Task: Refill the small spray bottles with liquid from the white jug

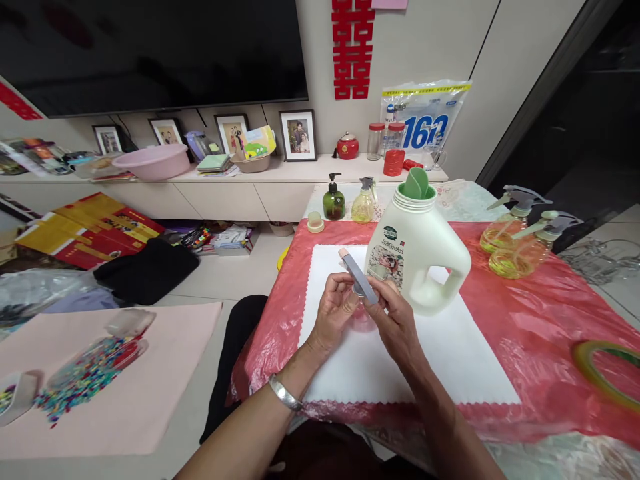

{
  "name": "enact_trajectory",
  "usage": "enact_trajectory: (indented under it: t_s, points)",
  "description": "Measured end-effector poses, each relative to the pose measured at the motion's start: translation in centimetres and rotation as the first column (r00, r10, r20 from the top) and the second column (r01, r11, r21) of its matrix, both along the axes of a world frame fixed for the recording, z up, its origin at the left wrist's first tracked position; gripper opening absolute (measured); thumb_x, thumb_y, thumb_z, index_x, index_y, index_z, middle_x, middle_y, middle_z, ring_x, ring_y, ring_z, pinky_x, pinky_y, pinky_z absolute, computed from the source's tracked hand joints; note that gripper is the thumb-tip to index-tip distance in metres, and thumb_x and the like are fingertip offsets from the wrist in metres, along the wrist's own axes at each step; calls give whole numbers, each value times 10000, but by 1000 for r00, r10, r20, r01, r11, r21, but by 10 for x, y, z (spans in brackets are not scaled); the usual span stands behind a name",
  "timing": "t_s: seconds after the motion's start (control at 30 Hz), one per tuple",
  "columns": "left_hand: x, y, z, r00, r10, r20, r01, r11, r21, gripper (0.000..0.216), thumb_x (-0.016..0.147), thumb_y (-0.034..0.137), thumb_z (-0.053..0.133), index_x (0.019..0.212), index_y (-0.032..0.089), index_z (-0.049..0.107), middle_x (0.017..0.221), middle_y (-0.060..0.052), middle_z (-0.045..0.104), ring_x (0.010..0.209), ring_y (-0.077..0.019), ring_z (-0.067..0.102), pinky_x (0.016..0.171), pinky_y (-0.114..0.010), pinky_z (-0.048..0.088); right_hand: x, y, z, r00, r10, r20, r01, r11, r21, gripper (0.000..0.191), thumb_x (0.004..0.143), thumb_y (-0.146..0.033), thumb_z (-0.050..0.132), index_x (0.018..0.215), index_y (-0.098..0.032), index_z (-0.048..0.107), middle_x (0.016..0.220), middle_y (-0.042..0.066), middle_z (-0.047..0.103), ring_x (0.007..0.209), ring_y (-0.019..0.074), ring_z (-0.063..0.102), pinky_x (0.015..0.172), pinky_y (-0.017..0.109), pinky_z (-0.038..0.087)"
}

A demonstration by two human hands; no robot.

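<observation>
Both hands meet over the white sheet [400,363], around a small clear, pink-tinted bottle [364,321] topped by a grey spray head [359,275] with a pale pink tip. The fingers of my left hand [334,313] are closed around the bottle's neck. My right hand [395,319] pinches the lower end of the grey spray head. Its trigger is largely hidden from view. Just beyond the hands stands a large white jug [425,247] with a handle and a green spout [418,183] in its mouth.
Red plastic covers the table [270,333]. Behind are a green pump bottle [334,200], a spray bottle [363,203] and a cap [315,223]. Two spray bottles [515,257] with yellow liquid and a tape roll [607,373] lie right. Colourful beads [83,380] spread on the left table.
</observation>
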State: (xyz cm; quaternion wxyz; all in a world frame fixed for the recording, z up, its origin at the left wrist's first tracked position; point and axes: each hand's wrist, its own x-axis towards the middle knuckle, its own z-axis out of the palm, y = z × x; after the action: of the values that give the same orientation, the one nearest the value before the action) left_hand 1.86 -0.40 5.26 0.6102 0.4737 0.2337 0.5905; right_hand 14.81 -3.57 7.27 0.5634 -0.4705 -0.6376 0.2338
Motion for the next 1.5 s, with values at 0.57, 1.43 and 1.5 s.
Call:
enact_trajectory:
  t_s: [0.57, 1.43, 1.5]
  points:
    - [1, -2, 2, 999, 14, -47, -17, 998, -67, 365, 828, 510, 758, 1000, 211, 637, 910, -14, 692, 788, -150, 628, 755, -293, 479, -6, 0, -8, 992, -119, -52, 124, 987, 100, 182, 939, -293, 656, 1084, -190, 694, 780, -19, 483, 686, 83, 459, 634, 199, 411]
    - [1, -3, 1, 998, 19, -60, -22, 998, -64, 371, 864, 552, 700, 964, 203, 620, 862, -6, 660, 794, -152, 606, 782, -305, 464, -8, -2, -7, 990, -144, 10, 141, 982, 126, 235, 929, -311, 648, 1123, -183, 681, 773, -15, 482, 687, 94, 457, 633, 217, 397]
    - [1, -3, 1, 998, 18, -65, -22, 997, -73, 359, 876, 545, 688, 967, 204, 626, 854, -5, 662, 775, -149, 602, 760, -301, 466, -10, -2, -8, 983, -186, 10, 183, 974, 136, 222, 922, -320, 652, 1094, -183, 685, 749, -20, 465, 671, 95, 443, 621, 218, 387]
